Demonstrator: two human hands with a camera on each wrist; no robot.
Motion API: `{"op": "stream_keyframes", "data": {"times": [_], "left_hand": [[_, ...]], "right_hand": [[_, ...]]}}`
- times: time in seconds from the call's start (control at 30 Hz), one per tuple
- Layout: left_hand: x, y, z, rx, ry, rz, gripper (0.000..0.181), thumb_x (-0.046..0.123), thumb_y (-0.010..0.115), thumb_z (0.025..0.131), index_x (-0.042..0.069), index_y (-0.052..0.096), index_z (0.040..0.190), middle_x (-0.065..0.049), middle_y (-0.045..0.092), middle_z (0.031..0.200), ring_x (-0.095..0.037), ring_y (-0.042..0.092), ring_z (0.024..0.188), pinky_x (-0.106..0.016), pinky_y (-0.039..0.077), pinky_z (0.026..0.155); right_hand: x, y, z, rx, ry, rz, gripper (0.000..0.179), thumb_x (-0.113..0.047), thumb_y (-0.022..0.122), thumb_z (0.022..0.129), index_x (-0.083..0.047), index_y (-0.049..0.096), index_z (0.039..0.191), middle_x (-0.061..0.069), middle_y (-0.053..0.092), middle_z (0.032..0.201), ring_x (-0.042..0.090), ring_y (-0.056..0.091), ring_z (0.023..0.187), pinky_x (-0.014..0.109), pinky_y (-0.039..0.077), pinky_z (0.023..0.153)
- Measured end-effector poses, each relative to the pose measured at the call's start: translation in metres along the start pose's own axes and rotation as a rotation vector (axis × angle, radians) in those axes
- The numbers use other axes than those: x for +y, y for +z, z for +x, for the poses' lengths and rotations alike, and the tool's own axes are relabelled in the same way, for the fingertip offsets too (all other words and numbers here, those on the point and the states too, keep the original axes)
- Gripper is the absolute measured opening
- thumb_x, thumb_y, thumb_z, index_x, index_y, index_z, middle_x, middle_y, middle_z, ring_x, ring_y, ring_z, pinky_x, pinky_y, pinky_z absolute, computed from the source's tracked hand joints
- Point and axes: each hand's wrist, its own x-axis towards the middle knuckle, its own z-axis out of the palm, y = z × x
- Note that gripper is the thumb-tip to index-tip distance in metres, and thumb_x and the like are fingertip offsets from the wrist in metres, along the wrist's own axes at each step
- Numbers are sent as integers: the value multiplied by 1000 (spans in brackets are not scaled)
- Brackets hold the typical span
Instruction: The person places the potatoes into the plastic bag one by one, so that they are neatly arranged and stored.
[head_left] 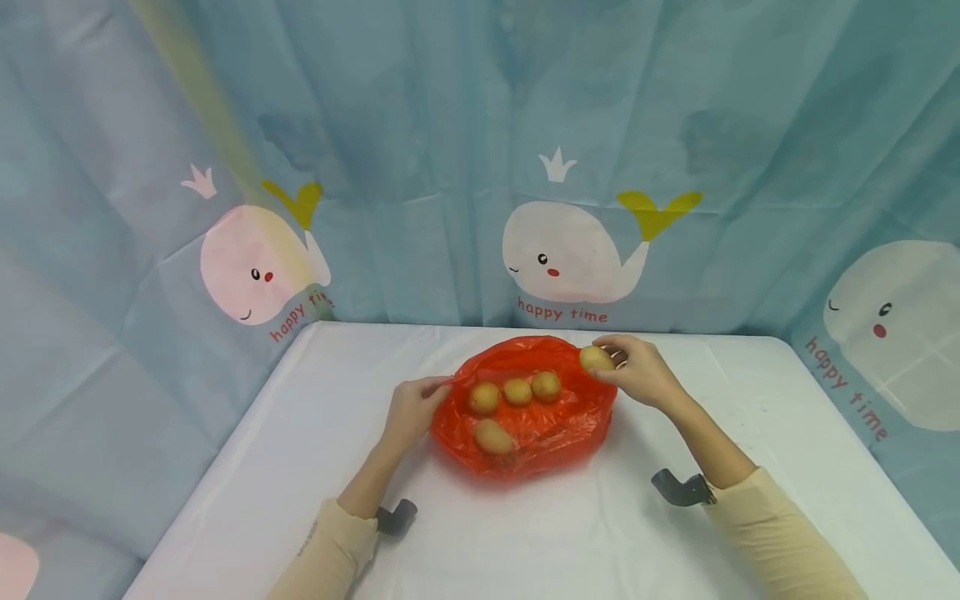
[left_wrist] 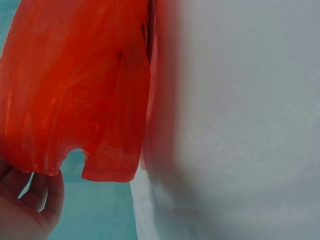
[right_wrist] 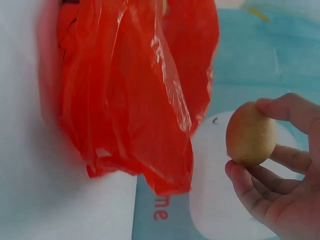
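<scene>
A red plastic bag (head_left: 558,437) lies with its mouth spread wide. Inside it are several potatoes: one potato (head_left: 494,437) sits nearer the front, while others, such as the round potato (head_left: 483,398), form a row behind. My left hand (head_left: 408,410) pinches the bag's left rim; in the left wrist view the fingertips (left_wrist: 54,167) are at the edge of the red plastic. Between thumb and fingers, my right hand (head_left: 639,372) holds another potato (right_wrist: 251,134) over the bag's right rim in the head view. The right wrist view shows this potato beside the bag's red side (right_wrist: 125,100).
The bag rests on a white-covered table (head_left: 480,542), toward its far edge. Behind and at both sides hangs a blue curtain (head_left: 420,250) printed with whales. Dark curved pieces, one (head_left: 396,517) at the left wrist and one (head_left: 681,488) at the right, stick out near the sleeves.
</scene>
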Motion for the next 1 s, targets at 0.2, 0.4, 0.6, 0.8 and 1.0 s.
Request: {"op": "stream_keyframes", "data": {"times": [0.2, 0.4, 0.6, 0.8, 1.0], "left_hand": [[-1, 1, -1, -6, -17, -6, 25, 22, 62, 95, 11, 73, 115, -8, 74, 111, -26, 67, 111, -40, 56, 95], [-1, 3, 1, -1, -5, -9, 24, 21, 63, 95, 10, 73, 114, -8, 74, 111, -25, 68, 111, -41, 55, 95], [3, 1, 2, 5, 3, -4, 24, 22, 62, 95, 10, 73, 114, -8, 74, 111, -25, 67, 111, -41, 55, 95], [2, 1, 1, 3, 4, -3, 25, 21, 63, 95, 9, 73, 114, -9, 74, 111, -26, 67, 111, -41, 55, 96], [0, 2, 1, -4, -3, -4, 25, 22, 63, 95, 10, 73, 114, -8, 74, 111, -26, 67, 112, -41, 55, 96]], "right_hand": [[-5, 10, 2, -45, 10, 13, 43, -18, 72, 84, 0, 62, 122, 18, 67, 108, 29, 62, 93, 34, 59, 73], [-9, 18, 4, -61, -15, 3, 41, -17, 73, 84, -1, 63, 121, 18, 66, 109, 29, 61, 93, 36, 59, 77], [-14, 27, 7, -76, -55, -2, 42, -17, 74, 83, -1, 64, 120, 16, 67, 109, 27, 61, 95, 40, 57, 82], [-17, 43, 8, -107, -68, -26, 42, -16, 76, 82, -2, 65, 119, 13, 68, 110, 25, 60, 96, 40, 56, 84], [-20, 60, 8, -133, -73, -49, 41, -20, 76, 81, -5, 66, 118, 9, 69, 112, 23, 60, 98, 42, 56, 87]]}}
